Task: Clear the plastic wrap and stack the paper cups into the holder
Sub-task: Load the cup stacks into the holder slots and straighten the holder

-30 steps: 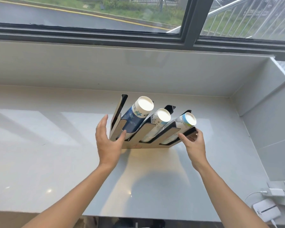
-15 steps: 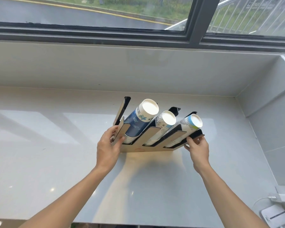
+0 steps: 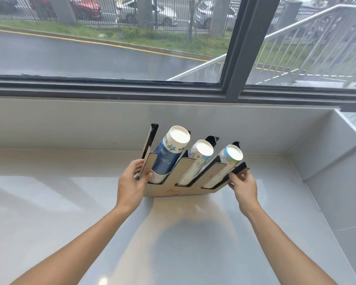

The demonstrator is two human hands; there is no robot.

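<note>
A tan and black slotted cup holder [image 3: 179,191] is tilted up off the white counter, its slots pointing toward the window. Three stacks of paper cups lie in it: a blue stack [image 3: 165,159] on the left, a white printed stack [image 3: 195,161] in the middle, a white and light-blue stack [image 3: 224,163] on the right. My left hand [image 3: 132,184] grips the holder's left side panel. My right hand [image 3: 244,187] pinches its right black edge. No plastic wrap shows.
The white counter [image 3: 70,212] runs left and toward me. A raised sill [image 3: 90,124] and a dark window frame stand behind the holder. A tiled wall [image 3: 337,192] closes off the right side.
Both hands closed on the holder's sides and raised it a little toward the window. The view has tilted upward, so the charger at the lower right is out of frame.
</note>
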